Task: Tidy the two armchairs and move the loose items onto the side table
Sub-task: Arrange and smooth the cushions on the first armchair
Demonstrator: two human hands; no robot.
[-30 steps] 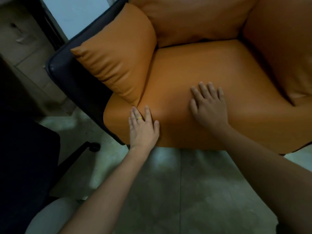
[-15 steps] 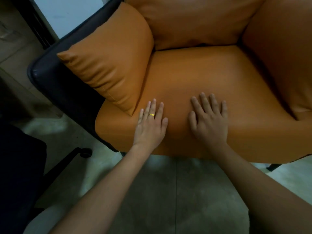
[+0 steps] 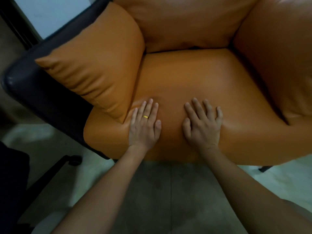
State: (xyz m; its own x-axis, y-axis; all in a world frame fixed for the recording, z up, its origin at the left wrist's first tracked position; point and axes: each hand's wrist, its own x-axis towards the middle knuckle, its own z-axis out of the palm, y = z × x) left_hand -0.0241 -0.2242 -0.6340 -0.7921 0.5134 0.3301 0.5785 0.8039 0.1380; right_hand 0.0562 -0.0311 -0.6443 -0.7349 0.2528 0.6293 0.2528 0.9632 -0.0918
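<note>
Orange leather armchair (image 3: 194, 78), seen from above. Left hand (image 3: 144, 126) lies flat on the front of the seat cushion (image 3: 202, 81), fingers (image 3: 148, 108) straight and close together, a gold ring (image 3: 145, 116) on one. Right hand (image 3: 202, 125) presses the seat cushion beside it, fingers spread. A side cushion (image 3: 94, 65) leans against the dark armrest (image 3: 42, 92), left of the seat cushion.

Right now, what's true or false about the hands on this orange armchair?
1. Both the left hand and the right hand lie flat on the seat cushion. True.
2. The left hand wears a gold ring. True.
3. The right hand grips a loose item. False: its fingers rest spread on the seat cushion, holding nothing.
4. The side cushion lies across the middle of the seat. False: it leans against the dark armrest at the left.
</note>
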